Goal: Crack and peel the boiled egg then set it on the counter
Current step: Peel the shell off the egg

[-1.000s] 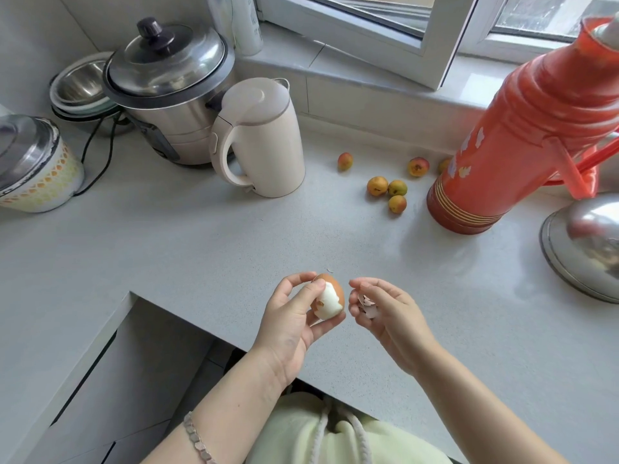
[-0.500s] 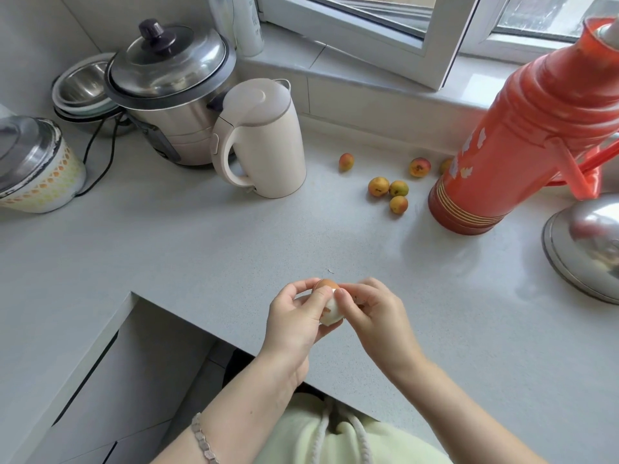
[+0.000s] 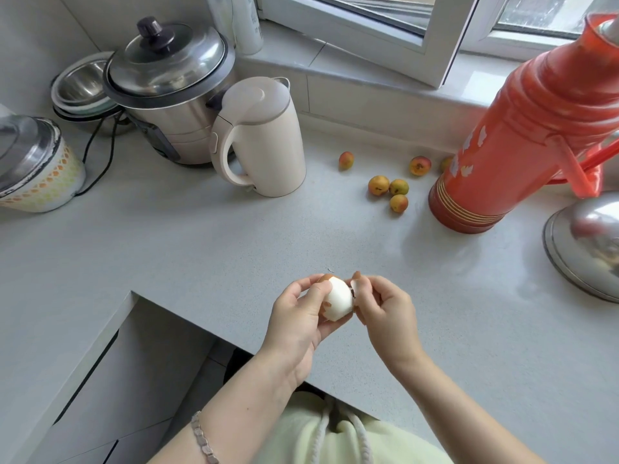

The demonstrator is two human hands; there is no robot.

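Note:
A boiled egg (image 3: pixel 339 298) is held just above the grey counter (image 3: pixel 207 242) near its front edge. Most of the side facing me is bare white; brown shell remains at its top and left. My left hand (image 3: pixel 298 316) grips the egg from the left and below. My right hand (image 3: pixel 385 306) touches the egg's right side, its thumb and fingertips pinched on a piece of shell (image 3: pixel 357 285) that is lifted off the egg.
A cream kettle (image 3: pixel 259 139) and a steel pot (image 3: pixel 170 88) stand at the back left. Several small apricots (image 3: pixel 388 189) lie beside a red thermos (image 3: pixel 522 139) at the back right. A steel lid (image 3: pixel 589 249) lies far right.
My right hand closed in on the egg and pulled off more shell. The bare white area on the egg has grown.

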